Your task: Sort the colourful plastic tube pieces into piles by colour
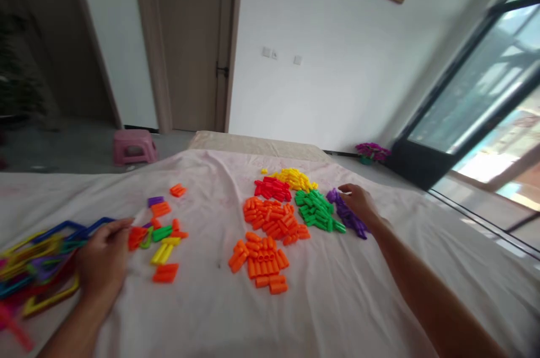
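My left hand (106, 254) is at the left, its fingers bent together beside a few orange pieces (135, 238); whether it grips one is hidden. My right hand (358, 200) reaches the upper end of the purple pile (348, 214), fingers curled over it, and what they hold is too small to tell. Beside that pile lie green pieces (316, 211), yellow pieces (295, 179), red pieces (273, 189) and two orange groups (274, 217). Near my left hand are loose green (162, 233), yellow (165, 250) and purple pieces (156, 201).
Large coloured frame shapes (42, 257) overlap at the far left. A pale cloth (202, 302) covers the surface. Beyond it stand a pink stool (134, 147), a door (189, 43) and a potted magenta plant (373, 151). Windows are at the right.
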The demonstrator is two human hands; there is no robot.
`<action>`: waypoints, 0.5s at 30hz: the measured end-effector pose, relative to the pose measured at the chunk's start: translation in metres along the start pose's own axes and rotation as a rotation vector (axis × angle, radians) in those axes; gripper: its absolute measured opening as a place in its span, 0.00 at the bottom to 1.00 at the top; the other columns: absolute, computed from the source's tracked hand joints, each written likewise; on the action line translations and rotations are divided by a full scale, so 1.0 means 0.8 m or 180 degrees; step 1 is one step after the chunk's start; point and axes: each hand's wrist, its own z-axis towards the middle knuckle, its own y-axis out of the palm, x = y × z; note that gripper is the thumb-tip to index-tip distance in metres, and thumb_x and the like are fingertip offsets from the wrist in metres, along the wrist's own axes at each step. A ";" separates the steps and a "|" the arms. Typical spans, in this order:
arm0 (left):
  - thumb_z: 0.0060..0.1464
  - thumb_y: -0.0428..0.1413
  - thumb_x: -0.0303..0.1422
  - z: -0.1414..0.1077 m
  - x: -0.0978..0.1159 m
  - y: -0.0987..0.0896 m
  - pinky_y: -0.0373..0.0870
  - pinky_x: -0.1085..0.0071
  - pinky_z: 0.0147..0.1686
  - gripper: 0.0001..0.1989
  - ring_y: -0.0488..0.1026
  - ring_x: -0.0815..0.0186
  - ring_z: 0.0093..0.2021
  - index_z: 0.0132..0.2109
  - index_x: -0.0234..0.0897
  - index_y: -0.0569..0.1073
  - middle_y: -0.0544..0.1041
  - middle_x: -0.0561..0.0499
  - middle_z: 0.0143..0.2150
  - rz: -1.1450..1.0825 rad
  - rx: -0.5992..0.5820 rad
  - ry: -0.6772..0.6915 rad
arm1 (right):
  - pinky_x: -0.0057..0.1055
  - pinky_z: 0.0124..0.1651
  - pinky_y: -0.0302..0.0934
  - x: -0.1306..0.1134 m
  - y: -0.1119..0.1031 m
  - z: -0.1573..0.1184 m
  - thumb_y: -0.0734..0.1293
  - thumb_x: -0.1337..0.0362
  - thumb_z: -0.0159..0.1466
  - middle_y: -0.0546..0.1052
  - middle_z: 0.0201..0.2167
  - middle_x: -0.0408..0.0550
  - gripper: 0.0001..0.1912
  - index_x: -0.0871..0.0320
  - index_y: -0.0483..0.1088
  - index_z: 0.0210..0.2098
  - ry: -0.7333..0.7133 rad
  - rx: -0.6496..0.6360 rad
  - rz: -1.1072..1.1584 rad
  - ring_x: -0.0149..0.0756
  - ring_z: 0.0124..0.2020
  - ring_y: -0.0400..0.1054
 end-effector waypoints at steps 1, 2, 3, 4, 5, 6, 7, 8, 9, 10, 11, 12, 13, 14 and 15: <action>0.45 0.57 0.37 0.000 -0.001 -0.001 0.74 0.59 0.47 0.17 0.77 0.57 0.40 0.43 0.40 0.81 0.83 0.50 0.38 -0.0044 -0.0143 0.0157 | 0.33 0.44 0.66 -0.031 0.007 -0.004 0.66 0.65 0.61 0.82 0.45 0.53 0.16 0.57 0.80 0.47 -0.0194 -0.0085 0.0267 0.42 0.42 0.77; 0.47 0.56 0.38 0.001 -0.001 -0.002 0.74 0.59 0.47 0.18 0.78 0.56 0.41 0.45 0.38 0.81 0.83 0.48 0.40 -0.0118 -0.0204 0.0256 | 0.33 0.43 0.67 -0.065 0.013 -0.011 0.66 0.65 0.62 0.83 0.43 0.52 0.15 0.57 0.80 0.46 -0.0410 -0.0215 0.0542 0.41 0.40 0.77; 0.48 0.55 0.38 0.001 0.001 -0.002 0.75 0.60 0.47 0.18 0.78 0.56 0.42 0.45 0.37 0.80 0.83 0.47 0.41 -0.0200 -0.0198 0.0274 | 0.33 0.42 0.67 -0.103 0.020 -0.022 0.66 0.64 0.62 0.83 0.41 0.51 0.14 0.56 0.80 0.45 -0.0661 -0.0379 0.0807 0.40 0.38 0.77; 0.49 0.54 0.38 0.001 0.002 -0.003 0.75 0.60 0.47 0.18 0.78 0.56 0.42 0.45 0.37 0.80 0.83 0.46 0.42 -0.0254 -0.0165 0.0281 | 0.32 0.42 0.68 -0.142 0.025 -0.036 0.67 0.64 0.62 0.83 0.39 0.50 0.13 0.55 0.80 0.43 -0.0943 -0.0547 0.1040 0.40 0.38 0.77; 0.49 0.54 0.37 0.000 0.004 -0.003 0.75 0.60 0.47 0.18 0.78 0.56 0.43 0.44 0.37 0.80 0.83 0.46 0.41 -0.0270 -0.0144 0.0288 | 0.32 0.43 0.68 -0.181 0.031 -0.054 0.67 0.64 0.62 0.83 0.39 0.49 0.12 0.55 0.80 0.43 -0.1278 -0.0755 0.1251 0.39 0.38 0.77; 0.48 0.54 0.36 -0.001 0.007 -0.003 0.75 0.61 0.47 0.17 0.78 0.56 0.43 0.43 0.36 0.80 0.83 0.46 0.41 -0.0298 -0.0118 0.0256 | 0.32 0.44 0.68 -0.220 0.037 -0.073 0.68 0.65 0.61 0.83 0.40 0.48 0.11 0.54 0.80 0.42 -0.1606 -0.0944 0.1434 0.39 0.40 0.77; 0.48 0.54 0.35 -0.002 0.008 -0.003 0.75 0.61 0.47 0.17 0.78 0.57 0.43 0.42 0.36 0.80 0.83 0.46 0.41 -0.0345 -0.0103 0.0217 | 0.31 0.45 0.68 -0.258 0.043 -0.093 0.68 0.66 0.61 0.82 0.41 0.48 0.11 0.54 0.80 0.42 -0.1908 -0.1133 0.1575 0.38 0.42 0.77; 0.48 0.54 0.35 -0.002 0.010 -0.003 0.75 0.62 0.47 0.16 0.78 0.57 0.43 0.42 0.36 0.80 0.83 0.46 0.41 -0.0399 -0.0107 0.0179 | 0.31 0.45 0.68 -0.294 0.051 -0.112 0.68 0.67 0.62 0.82 0.42 0.47 0.12 0.53 0.80 0.43 -0.2140 -0.1319 0.1660 0.38 0.43 0.76; 0.47 0.54 0.34 -0.003 0.011 -0.003 0.75 0.62 0.47 0.16 0.79 0.57 0.43 0.42 0.36 0.80 0.83 0.45 0.41 -0.0462 -0.0119 0.0145 | 0.30 0.45 0.68 -0.327 0.060 -0.130 0.67 0.68 0.63 0.82 0.43 0.47 0.12 0.54 0.80 0.44 -0.2309 -0.1516 0.1712 0.36 0.42 0.76; 0.47 0.53 0.34 -0.003 0.011 -0.003 0.75 0.62 0.47 0.16 0.79 0.57 0.43 0.42 0.35 0.80 0.83 0.45 0.41 -0.0514 -0.0134 0.0124 | 0.29 0.43 0.68 -0.358 0.070 -0.147 0.68 0.69 0.63 0.81 0.42 0.47 0.12 0.55 0.80 0.43 -0.2476 -0.1764 0.1734 0.35 0.39 0.76; 0.47 0.53 0.33 -0.003 0.011 -0.003 0.75 0.61 0.47 0.16 0.79 0.57 0.43 0.42 0.35 0.80 0.83 0.45 0.42 -0.0541 -0.0155 0.0118 | 0.29 0.44 0.68 -0.387 0.081 -0.161 0.68 0.69 0.64 0.81 0.42 0.48 0.11 0.55 0.80 0.44 -0.2562 -0.1910 0.1740 0.34 0.39 0.76; 0.48 0.53 0.33 -0.003 0.010 -0.003 0.75 0.61 0.47 0.16 0.79 0.57 0.43 0.42 0.35 0.80 0.83 0.45 0.42 -0.0550 -0.0173 0.0116 | 0.29 0.45 0.67 -0.413 0.093 -0.172 0.69 0.69 0.64 0.81 0.42 0.48 0.11 0.56 0.80 0.44 -0.2606 -0.2001 0.1695 0.34 0.39 0.76; 0.48 0.53 0.33 -0.002 0.009 -0.003 0.76 0.61 0.46 0.16 0.79 0.57 0.43 0.43 0.35 0.79 0.83 0.45 0.42 -0.0556 -0.0187 0.0107 | 0.30 0.46 0.67 -0.437 0.104 -0.181 0.69 0.68 0.65 0.80 0.44 0.49 0.11 0.56 0.80 0.46 -0.2626 -0.2020 0.1600 0.35 0.40 0.76; 0.48 0.52 0.33 -0.002 0.009 -0.003 0.76 0.61 0.46 0.16 0.79 0.57 0.43 0.43 0.35 0.79 0.82 0.45 0.42 -0.0561 -0.0203 0.0091 | 0.31 0.48 0.67 -0.460 0.114 -0.188 0.70 0.66 0.65 0.79 0.47 0.50 0.12 0.55 0.80 0.48 -0.2642 -0.1996 0.1464 0.36 0.44 0.75; 0.49 0.52 0.33 -0.002 0.008 -0.003 0.76 0.61 0.46 0.16 0.79 0.57 0.43 0.43 0.36 0.79 0.82 0.45 0.42 -0.0575 -0.0224 0.0076 | 0.33 0.50 0.67 -0.479 0.123 -0.194 0.70 0.64 0.66 0.78 0.50 0.52 0.13 0.54 0.79 0.50 -0.2655 -0.1957 0.1299 0.39 0.47 0.74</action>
